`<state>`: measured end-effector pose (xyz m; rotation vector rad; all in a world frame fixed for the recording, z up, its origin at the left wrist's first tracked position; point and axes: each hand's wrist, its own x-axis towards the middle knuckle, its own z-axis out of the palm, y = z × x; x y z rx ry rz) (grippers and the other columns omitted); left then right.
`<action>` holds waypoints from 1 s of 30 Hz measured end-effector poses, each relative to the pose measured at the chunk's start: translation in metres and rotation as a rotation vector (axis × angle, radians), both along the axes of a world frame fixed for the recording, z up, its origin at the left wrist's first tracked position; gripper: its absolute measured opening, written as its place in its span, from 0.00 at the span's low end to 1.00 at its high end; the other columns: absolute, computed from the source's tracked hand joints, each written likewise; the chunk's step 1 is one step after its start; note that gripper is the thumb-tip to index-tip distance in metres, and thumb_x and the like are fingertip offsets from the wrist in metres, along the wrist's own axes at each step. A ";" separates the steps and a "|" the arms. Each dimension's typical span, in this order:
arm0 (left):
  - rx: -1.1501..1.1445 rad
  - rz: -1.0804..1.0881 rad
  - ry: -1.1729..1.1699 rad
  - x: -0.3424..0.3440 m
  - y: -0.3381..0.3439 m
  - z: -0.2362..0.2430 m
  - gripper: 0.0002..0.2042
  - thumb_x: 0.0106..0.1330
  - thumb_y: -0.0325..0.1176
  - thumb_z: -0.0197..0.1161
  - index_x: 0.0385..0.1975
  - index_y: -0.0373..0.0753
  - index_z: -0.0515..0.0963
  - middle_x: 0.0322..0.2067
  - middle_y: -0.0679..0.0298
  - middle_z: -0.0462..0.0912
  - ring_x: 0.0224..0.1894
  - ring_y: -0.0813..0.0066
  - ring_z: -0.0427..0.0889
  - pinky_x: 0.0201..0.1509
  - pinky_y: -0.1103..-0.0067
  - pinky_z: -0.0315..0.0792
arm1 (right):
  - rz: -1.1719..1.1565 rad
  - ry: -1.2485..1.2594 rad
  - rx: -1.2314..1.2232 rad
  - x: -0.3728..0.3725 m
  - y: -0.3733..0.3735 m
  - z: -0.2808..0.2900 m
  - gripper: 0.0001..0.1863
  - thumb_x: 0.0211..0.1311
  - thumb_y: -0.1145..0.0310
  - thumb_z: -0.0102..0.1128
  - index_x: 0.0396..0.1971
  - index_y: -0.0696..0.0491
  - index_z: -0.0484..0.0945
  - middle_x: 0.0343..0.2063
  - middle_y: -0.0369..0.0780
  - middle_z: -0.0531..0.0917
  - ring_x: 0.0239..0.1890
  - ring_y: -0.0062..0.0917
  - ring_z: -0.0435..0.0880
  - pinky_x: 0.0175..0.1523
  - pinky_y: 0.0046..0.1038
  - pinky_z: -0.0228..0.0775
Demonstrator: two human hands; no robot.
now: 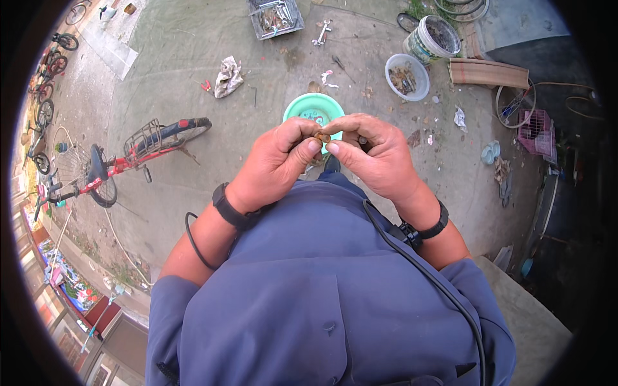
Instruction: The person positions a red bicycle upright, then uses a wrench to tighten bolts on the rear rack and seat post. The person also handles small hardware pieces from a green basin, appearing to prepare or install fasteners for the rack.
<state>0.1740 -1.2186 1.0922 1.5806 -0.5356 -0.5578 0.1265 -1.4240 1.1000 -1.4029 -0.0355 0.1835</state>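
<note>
In front of my chest, my left hand (275,159) and my right hand (381,156) meet fingertip to fingertip. Between the thumbs and forefingers they pinch a small brownish, ring-like part (322,137), partly covered by the fingers. Something small and round, too little to make out, shows among the curled fingers of my right hand. Beyond the hands, on the ground, stands a mint-green basin (297,103) with small pieces in it; the hands hide its near side.
A red bicycle (116,168) is at left. Ahead lie a tool tray (261,32), wrenches (321,33), a rag (228,77) and red-handled pliers (206,85). At right are a white basin of parts (421,76), a bucket (418,44), a wheel (501,106) and a pink crate (535,132).
</note>
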 end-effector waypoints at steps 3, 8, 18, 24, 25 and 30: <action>0.019 0.003 0.030 0.002 -0.004 -0.003 0.08 0.76 0.31 0.56 0.48 0.35 0.77 0.33 0.67 0.79 0.33 0.83 0.75 0.37 0.82 0.72 | -0.019 0.006 0.010 0.001 -0.003 -0.005 0.09 0.65 0.77 0.63 0.45 0.58 0.82 0.23 0.24 0.72 0.24 0.05 0.63 0.27 0.15 0.55; 0.018 0.000 0.021 0.006 -0.016 -0.013 0.08 0.77 0.31 0.55 0.48 0.35 0.75 0.32 0.69 0.77 0.28 0.87 0.71 0.32 0.86 0.69 | -0.045 0.005 0.036 0.004 -0.011 -0.021 0.10 0.65 0.77 0.63 0.46 0.57 0.83 0.22 0.24 0.71 0.24 0.05 0.62 0.27 0.15 0.54; 0.066 0.058 0.077 0.012 -0.061 -0.054 0.06 0.70 0.26 0.65 0.42 0.35 0.76 0.34 0.67 0.80 0.35 0.83 0.76 0.40 0.82 0.73 | -0.118 0.122 0.100 0.007 -0.054 -0.069 0.10 0.68 0.73 0.64 0.46 0.60 0.82 0.39 0.37 0.86 0.43 0.16 0.81 0.48 0.22 0.73; 0.130 0.039 0.066 0.018 -0.106 -0.081 0.07 0.71 0.23 0.63 0.44 0.35 0.74 0.38 0.68 0.80 0.39 0.85 0.77 0.43 0.84 0.73 | -0.104 0.189 0.158 0.012 -0.099 -0.104 0.11 0.70 0.72 0.62 0.47 0.61 0.82 0.42 0.38 0.86 0.46 0.18 0.82 0.52 0.23 0.74; 0.140 0.054 0.055 0.018 -0.116 -0.085 0.07 0.70 0.23 0.63 0.44 0.35 0.74 0.38 0.68 0.80 0.39 0.85 0.77 0.43 0.84 0.73 | -0.098 0.219 0.183 0.012 -0.108 -0.108 0.11 0.70 0.72 0.61 0.48 0.61 0.82 0.42 0.38 0.86 0.46 0.18 0.82 0.53 0.23 0.74; 0.100 0.141 0.065 0.018 -0.163 -0.102 0.09 0.69 0.22 0.64 0.45 0.35 0.74 0.38 0.68 0.81 0.38 0.86 0.78 0.43 0.84 0.74 | -0.089 0.335 0.282 0.015 -0.149 -0.130 0.12 0.71 0.71 0.60 0.48 0.62 0.82 0.43 0.38 0.86 0.47 0.17 0.81 0.54 0.23 0.73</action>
